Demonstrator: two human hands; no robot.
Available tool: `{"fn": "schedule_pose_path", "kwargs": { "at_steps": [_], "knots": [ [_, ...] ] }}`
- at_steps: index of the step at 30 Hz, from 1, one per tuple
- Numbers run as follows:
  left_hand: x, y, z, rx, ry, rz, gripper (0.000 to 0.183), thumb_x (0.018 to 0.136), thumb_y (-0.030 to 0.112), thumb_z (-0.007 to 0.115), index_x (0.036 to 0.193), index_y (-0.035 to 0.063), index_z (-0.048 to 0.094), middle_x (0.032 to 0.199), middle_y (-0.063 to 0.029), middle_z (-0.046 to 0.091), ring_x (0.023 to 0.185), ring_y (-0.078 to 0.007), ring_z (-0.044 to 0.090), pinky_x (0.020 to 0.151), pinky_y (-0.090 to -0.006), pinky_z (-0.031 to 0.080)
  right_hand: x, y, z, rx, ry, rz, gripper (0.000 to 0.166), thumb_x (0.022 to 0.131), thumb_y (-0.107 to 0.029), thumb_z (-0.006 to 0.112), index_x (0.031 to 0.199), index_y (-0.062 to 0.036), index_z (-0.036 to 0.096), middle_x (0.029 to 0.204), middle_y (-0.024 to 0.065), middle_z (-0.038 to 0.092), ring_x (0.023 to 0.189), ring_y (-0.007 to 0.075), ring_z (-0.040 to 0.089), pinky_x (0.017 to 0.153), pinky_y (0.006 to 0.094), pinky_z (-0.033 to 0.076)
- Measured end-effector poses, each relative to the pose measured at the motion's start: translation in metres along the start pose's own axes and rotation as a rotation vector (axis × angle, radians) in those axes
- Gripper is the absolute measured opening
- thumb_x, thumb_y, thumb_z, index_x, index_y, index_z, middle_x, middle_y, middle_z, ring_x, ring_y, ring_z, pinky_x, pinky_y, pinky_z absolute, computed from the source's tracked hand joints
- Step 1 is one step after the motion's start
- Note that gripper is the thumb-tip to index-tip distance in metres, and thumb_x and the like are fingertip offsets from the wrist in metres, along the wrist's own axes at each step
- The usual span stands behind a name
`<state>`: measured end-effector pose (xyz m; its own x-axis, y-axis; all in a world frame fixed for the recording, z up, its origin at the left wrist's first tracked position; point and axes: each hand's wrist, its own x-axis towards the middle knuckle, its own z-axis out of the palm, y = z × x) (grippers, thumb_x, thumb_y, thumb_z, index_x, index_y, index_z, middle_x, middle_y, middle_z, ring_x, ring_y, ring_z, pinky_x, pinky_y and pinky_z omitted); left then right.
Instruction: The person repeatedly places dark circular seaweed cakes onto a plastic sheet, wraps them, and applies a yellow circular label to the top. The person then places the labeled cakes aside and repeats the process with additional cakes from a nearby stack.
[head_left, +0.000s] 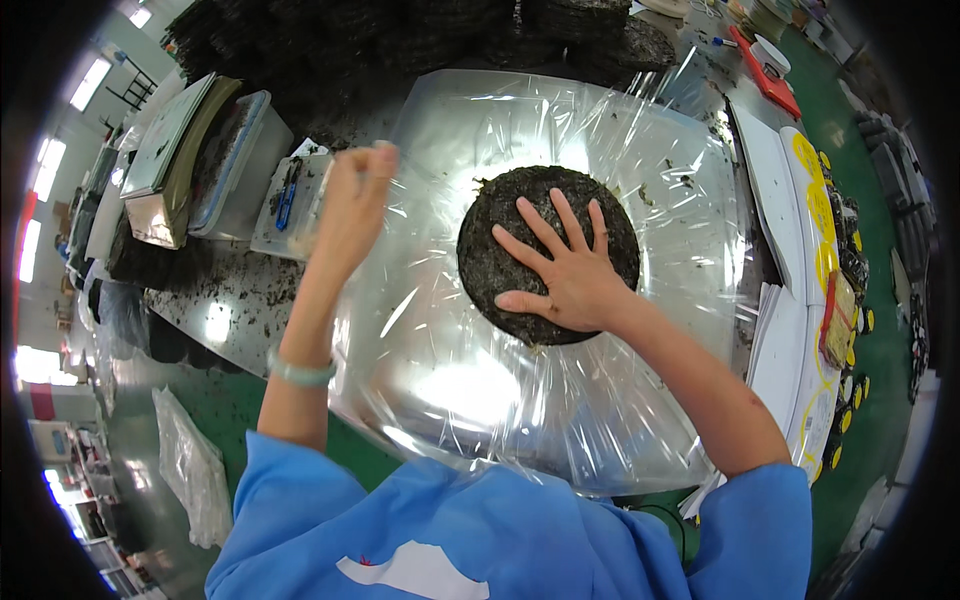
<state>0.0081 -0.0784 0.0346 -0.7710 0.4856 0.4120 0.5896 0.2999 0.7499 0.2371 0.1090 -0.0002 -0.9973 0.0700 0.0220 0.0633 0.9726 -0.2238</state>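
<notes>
A round, dark disc of dried seaweed (487, 232) lies on a sheet of clear plastic film (420, 337) spread across the metal table. My right hand (574, 277) presses flat on the disc's top, fingers spread, covering its middle and right part. To the left, above the film's left edge, my left hand (352, 199) is raised with curled fingers. It is slightly blurred, and whether something small sits between the fingertips cannot be made out. Seaweed crumbs (643, 195) are scattered on the film right of the disc.
On the left stand a clear plastic bin (259, 161), a stack of boards (169, 150) and a blue utility knife (286, 202) on a lid. Dark seaweed stacks (450, 34) line the back. Printed sheets (806, 225) and a red tray (765, 75) lie right. Crumbs litter the metal table (202, 289).
</notes>
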Motion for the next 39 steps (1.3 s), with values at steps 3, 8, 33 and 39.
{"fn": "schedule_pose_path", "kwargs": {
  "at_steps": [3,8,33,39],
  "knots": [
    [-0.013,0.032,0.025,-0.022,-0.319,-0.271,0.036,0.103,0.036,0.051,0.096,0.0044,0.068,0.069,0.0038,0.056,0.058,-0.0056,0.053,0.051,-0.0228,0.041,-0.001,0.001,0.002,-0.001,0.021,0.012,0.083,0.086,-0.081,0.035,0.154,-0.0326,0.032,0.164,0.0078,0.013,0.151,0.0353,-0.004,0.116,0.0613,-0.013],
    [-0.023,0.031,0.024,-0.201,0.041,-0.09,0.023,0.101,0.026,0.058,0.098,0.0068,0.071,0.069,0.0064,0.059,0.048,0.0005,0.039,0.044,-0.0165,0.03,-0.006,0.003,0.001,0.042,0.035,0.036,0.08,0.086,-0.079,0.039,0.152,-0.0329,0.035,0.164,0.0059,0.016,0.152,0.0347,-0.001,0.116,0.0623,-0.01],
    [-0.044,0.03,-0.054,-0.495,-0.572,-0.295,0.049,0.101,0.022,0.052,0.14,-0.0071,0.046,0.071,0.0035,0.062,0.048,-0.0045,0.053,0.045,-0.0181,0.041,-0.004,0.005,0.011,0.019,0.071,-0.001,0.083,0.087,-0.081,0.034,0.153,-0.0311,0.033,0.164,0.008,0.014,0.151,0.0363,-0.003,0.115,0.0629,-0.012],
    [-0.063,0.008,0.008,0.162,-0.052,0.346,0.085,0.088,0.035,0.07,0.15,-0.0006,0.025,0.141,-0.02,0.05,0.113,-0.0244,0.062,0.096,-0.0369,0.049,-0.003,0.004,0.009,0.038,0.019,0.034,0.085,0.086,-0.082,0.033,0.154,-0.0313,0.031,0.165,0.0075,0.012,0.151,0.0357,-0.005,0.115,0.0622,-0.013]
  ]
}}
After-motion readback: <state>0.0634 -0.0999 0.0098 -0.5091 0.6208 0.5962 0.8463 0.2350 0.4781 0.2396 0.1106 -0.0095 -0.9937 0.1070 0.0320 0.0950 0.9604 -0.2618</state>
